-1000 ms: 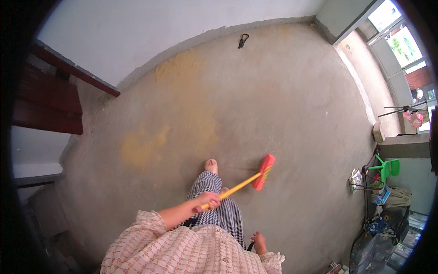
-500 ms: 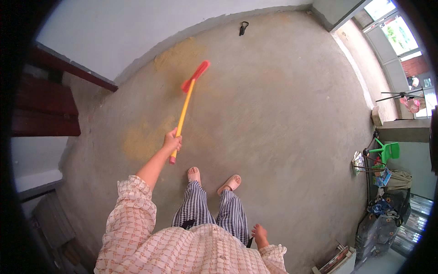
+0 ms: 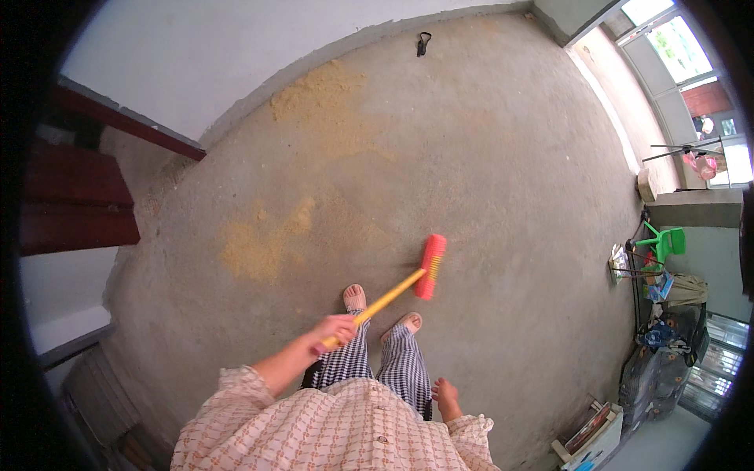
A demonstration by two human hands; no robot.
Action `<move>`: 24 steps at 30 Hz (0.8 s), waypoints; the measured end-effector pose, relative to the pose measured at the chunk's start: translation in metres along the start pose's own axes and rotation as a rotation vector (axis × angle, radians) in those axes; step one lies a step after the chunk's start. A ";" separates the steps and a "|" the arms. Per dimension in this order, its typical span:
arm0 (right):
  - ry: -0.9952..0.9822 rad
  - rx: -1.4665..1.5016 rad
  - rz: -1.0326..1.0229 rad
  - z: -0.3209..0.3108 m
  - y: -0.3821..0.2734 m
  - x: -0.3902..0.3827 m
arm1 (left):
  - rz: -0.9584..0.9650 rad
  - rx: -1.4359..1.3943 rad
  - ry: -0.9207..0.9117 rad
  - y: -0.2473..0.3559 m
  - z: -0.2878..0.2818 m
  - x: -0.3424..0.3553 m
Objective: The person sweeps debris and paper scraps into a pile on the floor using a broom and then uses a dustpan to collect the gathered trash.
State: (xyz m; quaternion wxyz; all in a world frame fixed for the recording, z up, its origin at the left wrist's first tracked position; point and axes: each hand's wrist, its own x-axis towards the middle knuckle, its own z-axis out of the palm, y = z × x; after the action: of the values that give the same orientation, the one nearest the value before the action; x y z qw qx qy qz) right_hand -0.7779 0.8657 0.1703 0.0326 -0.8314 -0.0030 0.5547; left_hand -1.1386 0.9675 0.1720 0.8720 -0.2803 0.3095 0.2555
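My left hand (image 3: pixel 336 331) is closed round the yellow handle of a broom (image 3: pixel 390 296), close to the handle's pinkish end. The broom's red head (image 3: pixel 430 267), with a few yellow bristles in the middle, is in front of my feet and slightly to the right; whether it touches the floor I cannot tell. Yellowish sand-like powder lies in one patch (image 3: pixel 263 239) left of the broom and another (image 3: pixel 318 98) by the far wall. At my right side my right hand (image 3: pixel 446 398) hangs with loosely bent fingers apart, holding nothing visible.
Grey concrete floor (image 3: pixel 510 196) spreads around me. A small black looped object (image 3: pixel 423 44) lies near the far wall. Dark red wooden furniture (image 3: pixel 78 196) stands left. On the right are a green chair (image 3: pixel 665 243), a dark patterned covered seat (image 3: pixel 664 377) and a doorway.
The broom has swung from the far left, beside the far powder patch, back toward me and to the right. My left hand has come nearer my body, still gripping it.
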 end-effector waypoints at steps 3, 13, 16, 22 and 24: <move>0.007 0.048 0.011 -0.006 0.014 0.004 | 0.236 0.022 0.278 0.065 0.001 -0.062; 0.000 0.037 -0.010 -0.010 0.043 0.011 | 0.898 0.870 0.810 0.123 0.017 -0.058; 0.006 -0.023 -0.019 -0.017 0.056 0.017 | 0.752 0.628 0.584 0.083 0.018 -0.040; -0.012 -0.041 0.028 -0.030 0.076 0.041 | 0.269 0.353 0.099 -0.046 0.024 0.037; -0.002 -0.041 0.027 -0.036 0.078 0.038 | -0.054 0.145 -0.068 -0.078 0.025 0.073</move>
State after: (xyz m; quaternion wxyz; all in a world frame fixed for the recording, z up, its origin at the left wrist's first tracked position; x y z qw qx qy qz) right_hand -0.7322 0.7872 0.1443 0.0078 -0.8313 -0.0033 0.5558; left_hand -1.0310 0.9474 0.1644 0.9065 -0.2160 0.2898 0.2181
